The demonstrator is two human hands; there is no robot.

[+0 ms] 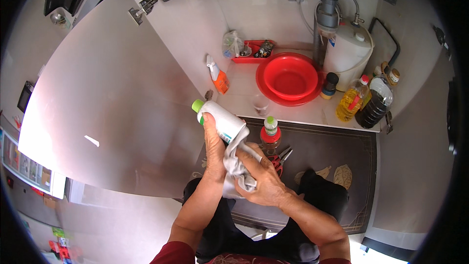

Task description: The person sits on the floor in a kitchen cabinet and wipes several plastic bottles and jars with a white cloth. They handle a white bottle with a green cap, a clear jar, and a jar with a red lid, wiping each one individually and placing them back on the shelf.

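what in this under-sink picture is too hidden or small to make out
All in the head view:
- Left hand: most fingers, hidden behind the white bottle.
- The white bottle's small print: too small to read.
- Larger red basin: its middle, covered by the smaller red basin.
- Red sleeves: cut off by the lower edge.
- Plastic bag: contents too small and unclear.

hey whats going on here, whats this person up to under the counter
A seated person's left hand grips a white bottle with a green cap, tilted, while the right hand holds a grey cloth at its bottom end. In front is an open cabinet, with red basins, an orange-and-white spray bottle and a bottle of yellow oil standing inside.
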